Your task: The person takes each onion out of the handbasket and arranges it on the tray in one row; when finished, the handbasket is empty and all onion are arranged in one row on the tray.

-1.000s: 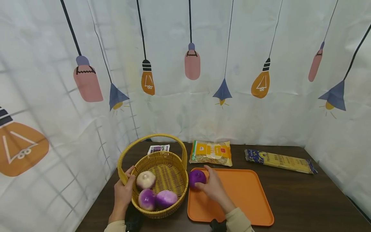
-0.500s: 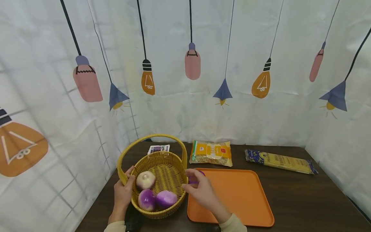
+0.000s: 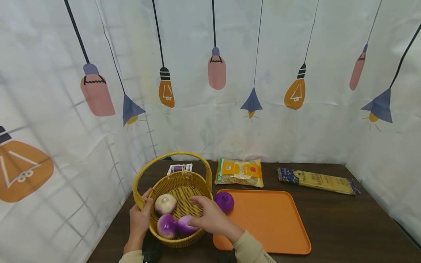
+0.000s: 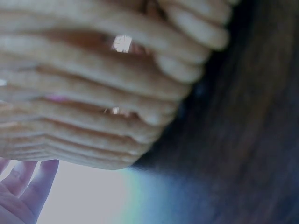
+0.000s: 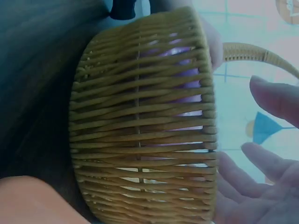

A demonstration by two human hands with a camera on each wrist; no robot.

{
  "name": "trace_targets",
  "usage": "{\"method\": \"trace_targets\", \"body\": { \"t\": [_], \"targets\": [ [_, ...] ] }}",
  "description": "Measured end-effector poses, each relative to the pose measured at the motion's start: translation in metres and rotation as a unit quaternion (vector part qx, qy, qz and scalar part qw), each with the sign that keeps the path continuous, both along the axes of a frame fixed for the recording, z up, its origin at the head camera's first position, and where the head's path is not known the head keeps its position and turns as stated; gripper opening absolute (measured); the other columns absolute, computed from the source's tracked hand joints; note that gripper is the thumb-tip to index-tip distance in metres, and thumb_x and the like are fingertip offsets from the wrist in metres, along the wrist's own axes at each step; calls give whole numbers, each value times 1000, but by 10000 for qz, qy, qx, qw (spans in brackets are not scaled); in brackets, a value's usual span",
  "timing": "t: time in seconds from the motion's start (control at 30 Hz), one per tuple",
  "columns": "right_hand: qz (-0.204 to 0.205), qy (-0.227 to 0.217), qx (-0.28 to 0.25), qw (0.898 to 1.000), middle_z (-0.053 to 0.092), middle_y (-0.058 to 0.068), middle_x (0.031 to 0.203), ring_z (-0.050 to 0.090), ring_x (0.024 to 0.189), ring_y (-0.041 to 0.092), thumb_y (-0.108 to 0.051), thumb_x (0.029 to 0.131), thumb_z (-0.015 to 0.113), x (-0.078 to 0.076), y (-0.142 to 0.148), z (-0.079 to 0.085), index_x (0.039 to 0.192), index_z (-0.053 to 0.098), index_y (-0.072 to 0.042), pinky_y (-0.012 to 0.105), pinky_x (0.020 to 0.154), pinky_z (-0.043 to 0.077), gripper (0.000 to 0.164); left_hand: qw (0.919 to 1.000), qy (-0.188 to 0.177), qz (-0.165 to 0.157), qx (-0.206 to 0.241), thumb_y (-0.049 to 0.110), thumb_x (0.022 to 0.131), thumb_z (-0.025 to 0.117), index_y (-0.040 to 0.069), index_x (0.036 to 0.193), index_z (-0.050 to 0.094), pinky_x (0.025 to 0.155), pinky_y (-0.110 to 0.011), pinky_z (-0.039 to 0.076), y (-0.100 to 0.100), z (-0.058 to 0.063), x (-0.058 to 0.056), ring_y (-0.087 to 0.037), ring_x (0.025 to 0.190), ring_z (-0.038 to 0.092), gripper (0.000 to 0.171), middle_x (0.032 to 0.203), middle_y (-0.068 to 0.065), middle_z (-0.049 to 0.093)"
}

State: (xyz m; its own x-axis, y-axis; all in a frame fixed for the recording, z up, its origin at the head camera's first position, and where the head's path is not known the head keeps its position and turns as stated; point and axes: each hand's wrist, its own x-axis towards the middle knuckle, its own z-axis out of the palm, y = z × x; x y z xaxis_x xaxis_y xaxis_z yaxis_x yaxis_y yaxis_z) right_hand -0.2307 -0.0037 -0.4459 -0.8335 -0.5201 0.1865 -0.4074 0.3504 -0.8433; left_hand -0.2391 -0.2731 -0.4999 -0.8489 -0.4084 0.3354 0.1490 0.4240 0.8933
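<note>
A yellow wicker basket [image 3: 200, 182] with a tall arched handle stands at the left. My left hand [image 3: 139, 217] grips its left rim near the handle's base; that grip is barely visible in the left wrist view. Inside lie a whitish onion [image 3: 166, 204], a purple onion [image 3: 167, 226] and a paler purple onion [image 3: 185, 225]. Over the basket's right side hovers my right hand [image 3: 210, 215], thumb and fingers spread, with the thumb in front of the paler onion. Another purple onion [image 3: 224, 202] sits on the tray's upper left corner, just right of the basket.
An orange tray [image 3: 266, 219] lies right of the basket. Behind are a yellow bag of dry food [image 3: 239, 173], a long blue-and-yellow packet [image 3: 317, 181] and a small white-purple packet [image 3: 179, 168]. A printed curtain [image 3: 197, 128] encloses the dark table [image 3: 348, 226].
My right hand has left the purple onion on the tray and moved left, past the basket's rim, to above the onions inside. The left hand stays on the basket.
</note>
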Motion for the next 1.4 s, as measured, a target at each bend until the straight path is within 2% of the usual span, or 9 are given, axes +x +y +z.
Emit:
{"method": "trace_targets", "body": {
  "t": [0.13, 0.37, 0.57, 0.8, 0.9, 1.1, 1.2, 1.27, 1.4],
  "targets": [
    [230, -318, 286, 9988, 61, 0, 127, 55, 118, 30, -32, 83, 78, -10, -6, -2, 138, 53, -14, 35, 90, 49, 63, 10000, -8, 22, -88, 27, 103, 50, 10, 135, 61, 84, -1, 35, -1, 0, 0, -29, 119, 55, 38, 134, -12, 60],
    [746, -910, 148, 9929, 62, 7, 125, 58, 116, 25, -26, 81, 81, -26, -17, -4, 136, 55, -14, 30, 89, 49, 62, 10000, -30, 15, -73, 26, 102, 52, 10, 134, 62, 84, 0, 34, -1, 0, 0, -27, 122, 54, 37, 135, -9, 59],
    [1564, -1596, 334, 9741, 64, 7, 119, 59, 106, 16, -16, 82, 79, -37, -19, 0, 135, 57, -9, 26, 84, 50, 57, 9999, -111, 15, -130, 27, 102, 52, 12, 135, 61, 84, 0, 32, -1, 1, 1, -28, 122, 54, 38, 136, -9, 59],
    [1942, -2153, 472, 9559, 64, 7, 121, 58, 106, 14, -9, 81, 78, -45, -20, 1, 135, 56, -7, 28, 84, 51, 59, 9999, -138, -1, -91, 28, 102, 51, 14, 134, 61, 85, 0, 32, -1, 1, 2, -26, 123, 53, 37, 137, -7, 58],
    [2044, -2276, 448, 9510, 62, 7, 123, 57, 108, 14, -6, 80, 77, -47, -20, 1, 135, 56, -6, 28, 86, 51, 60, 9998, -129, 49, -126, 28, 102, 51, 14, 134, 62, 84, 0, 32, -2, 1, 1, -27, 122, 54, 37, 136, -7, 59],
    [2370, -2304, 677, 9414, 62, -3, 122, 55, 109, 7, -2, 78, 78, -47, -20, 2, 135, 56, -3, 24, 90, 47, 61, 9994, -266, 149, -175, 29, 101, 51, 15, 134, 62, 83, -1, 32, -3, 0, 1, -27, 122, 54, 37, 135, -7, 60],
    [2486, -2260, 779, 9387, 63, -6, 117, 56, 104, 5, -1, 77, 77, -47, -21, 2, 133, 57, -2, 22, 86, 48, 59, 9991, -312, 186, -224, 30, 101, 51, 16, 134, 62, 84, -2, 31, -3, 0, 2, -26, 122, 54, 37, 135, -5, 60],
    [2462, -2235, 822, 9395, 63, -6, 115, 56, 102, 4, -1, 77, 78, -46, -22, 3, 131, 58, -2, 22, 85, 48, 57, 9991, -295, 192, -246, 30, 101, 51, 17, 134, 62, 84, -1, 31, -2, 0, 2, -26, 122, 54, 37, 135, -5, 60],
    [2120, -1964, 1011, 9520, 62, -6, 110, 56, 97, 5, -6, 75, 82, -41, -22, 6, 126, 61, -5, 22, 82, 48, 55, 9994, -189, 147, -251, 27, 101, 51, 14, 133, 63, 84, 1, 29, -2, 1, 2, -25, 124, 52, 36, 135, -5, 60]
  ]
}}
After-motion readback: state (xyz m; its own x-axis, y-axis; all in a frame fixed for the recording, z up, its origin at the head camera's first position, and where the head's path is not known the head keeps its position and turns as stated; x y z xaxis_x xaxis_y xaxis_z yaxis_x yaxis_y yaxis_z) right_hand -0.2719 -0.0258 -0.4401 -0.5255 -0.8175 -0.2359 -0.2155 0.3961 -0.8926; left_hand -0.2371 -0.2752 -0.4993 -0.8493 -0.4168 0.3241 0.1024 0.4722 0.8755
